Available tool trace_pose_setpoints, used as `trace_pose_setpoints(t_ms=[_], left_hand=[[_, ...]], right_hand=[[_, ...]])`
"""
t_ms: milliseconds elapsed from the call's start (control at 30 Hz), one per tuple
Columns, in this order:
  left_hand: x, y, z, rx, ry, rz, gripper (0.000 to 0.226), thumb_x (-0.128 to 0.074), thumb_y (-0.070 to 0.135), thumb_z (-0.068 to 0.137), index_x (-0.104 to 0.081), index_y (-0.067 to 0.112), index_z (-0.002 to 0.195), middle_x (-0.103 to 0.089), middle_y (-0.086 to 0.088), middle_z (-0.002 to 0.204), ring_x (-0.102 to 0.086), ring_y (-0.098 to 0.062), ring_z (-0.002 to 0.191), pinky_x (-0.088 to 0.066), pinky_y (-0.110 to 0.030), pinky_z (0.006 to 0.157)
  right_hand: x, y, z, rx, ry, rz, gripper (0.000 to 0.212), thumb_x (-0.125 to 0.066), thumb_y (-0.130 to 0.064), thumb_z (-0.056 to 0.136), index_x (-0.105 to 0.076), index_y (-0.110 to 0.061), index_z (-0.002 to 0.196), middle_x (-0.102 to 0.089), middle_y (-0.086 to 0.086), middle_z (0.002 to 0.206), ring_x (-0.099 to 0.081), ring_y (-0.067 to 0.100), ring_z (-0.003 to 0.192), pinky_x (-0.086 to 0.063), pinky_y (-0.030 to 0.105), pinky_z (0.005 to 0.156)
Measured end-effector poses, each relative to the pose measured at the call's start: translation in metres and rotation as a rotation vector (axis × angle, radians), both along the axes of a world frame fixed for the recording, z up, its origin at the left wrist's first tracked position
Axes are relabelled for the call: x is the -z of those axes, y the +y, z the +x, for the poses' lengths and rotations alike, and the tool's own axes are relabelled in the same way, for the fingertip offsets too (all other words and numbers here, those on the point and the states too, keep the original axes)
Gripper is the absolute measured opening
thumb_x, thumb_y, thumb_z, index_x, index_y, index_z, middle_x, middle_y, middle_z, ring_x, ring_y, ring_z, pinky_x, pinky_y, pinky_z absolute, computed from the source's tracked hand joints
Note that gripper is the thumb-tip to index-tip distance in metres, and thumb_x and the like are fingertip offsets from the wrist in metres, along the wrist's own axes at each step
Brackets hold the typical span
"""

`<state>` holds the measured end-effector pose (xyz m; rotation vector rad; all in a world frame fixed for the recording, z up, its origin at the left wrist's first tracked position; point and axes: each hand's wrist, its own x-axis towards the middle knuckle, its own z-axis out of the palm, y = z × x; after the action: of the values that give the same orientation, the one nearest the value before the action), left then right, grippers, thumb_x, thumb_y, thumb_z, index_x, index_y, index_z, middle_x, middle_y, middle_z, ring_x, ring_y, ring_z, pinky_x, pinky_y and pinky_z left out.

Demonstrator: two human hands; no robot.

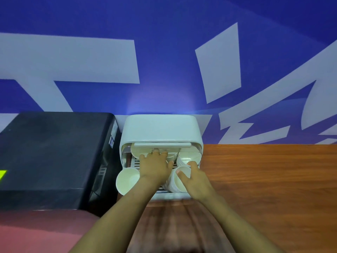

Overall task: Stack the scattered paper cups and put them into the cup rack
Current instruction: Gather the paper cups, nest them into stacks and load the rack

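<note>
- The right hand (196,177) gripped a stack of paper cups (176,181), thumb inside the top rim, at the cup rack's (161,128) open front.
- The left hand (155,165) lay beside it, fingers spread flat over cups deeper inside.
- Left of that wrist stood a single cup (127,179); a second stack (187,157) sat just beyond the right fingertips.

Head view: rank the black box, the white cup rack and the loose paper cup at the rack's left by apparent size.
1. black box, largest
2. white cup rack
3. loose paper cup, smallest

The box runs out of frame at the left, so only its visible part counts.
</note>
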<state>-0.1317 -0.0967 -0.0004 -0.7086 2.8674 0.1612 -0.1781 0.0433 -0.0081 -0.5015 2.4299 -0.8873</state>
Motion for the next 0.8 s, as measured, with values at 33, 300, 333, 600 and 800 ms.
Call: trace_pose_setpoints(t_ms=[33,300,333,600,800], left_hand=[[-0.001,0.001,0.002,-0.009,-0.009,-0.002,0.049,-0.030,0.049,0.098,-0.041,0.023,0.138,-0.044,-0.009,0.141,-0.048,-0.027,0.124,-0.032,-0.042,0.102],[0.002,-0.002,0.011,-0.028,-0.015,0.028,0.056,-0.029,0.057,0.095,-0.035,0.027,0.141,-0.045,-0.007,0.143,-0.039,-0.027,0.132,-0.025,-0.048,0.107],[0.003,-0.003,0.012,-0.017,-0.001,0.037,0.057,-0.028,0.058,0.095,-0.032,0.028,0.143,-0.043,-0.005,0.144,-0.037,-0.027,0.133,-0.024,-0.048,0.108],[0.000,-0.012,0.032,0.000,0.208,0.061,0.056,-0.026,0.052,0.094,-0.038,0.021,0.139,-0.041,-0.001,0.142,-0.037,-0.021,0.129,-0.028,-0.036,0.109],[0.002,-0.007,0.045,-0.145,0.186,0.120,0.067,-0.039,0.054,0.093,-0.028,0.014,0.146,-0.013,-0.012,0.156,-0.004,-0.027,0.146,-0.009,-0.045,0.119]], right_hand=[[0.001,-0.002,-0.002,0.000,-0.007,0.005,0.048,-0.051,-0.034,0.093,-0.036,-0.010,0.132,-0.058,0.015,0.124,-0.054,0.028,0.112,-0.033,0.022,0.075],[-0.005,-0.020,-0.025,-0.036,-0.025,0.031,0.046,-0.054,-0.024,0.088,-0.037,-0.010,0.130,-0.058,0.012,0.113,-0.056,0.031,0.108,-0.039,0.027,0.078],[-0.006,-0.022,-0.026,-0.054,-0.024,0.031,0.047,-0.054,-0.023,0.088,-0.037,-0.010,0.130,-0.057,0.010,0.115,-0.055,0.030,0.111,-0.041,0.028,0.081],[-0.003,-0.008,-0.019,-0.124,0.028,-0.045,0.068,-0.052,-0.020,0.085,-0.023,-0.024,0.147,-0.040,0.004,0.145,-0.045,0.024,0.128,-0.039,0.032,0.104],[0.004,0.004,-0.013,-0.184,0.037,-0.033,0.071,-0.052,-0.019,0.089,-0.016,-0.028,0.149,-0.023,0.001,0.156,-0.028,0.017,0.140,-0.027,0.028,0.110]])
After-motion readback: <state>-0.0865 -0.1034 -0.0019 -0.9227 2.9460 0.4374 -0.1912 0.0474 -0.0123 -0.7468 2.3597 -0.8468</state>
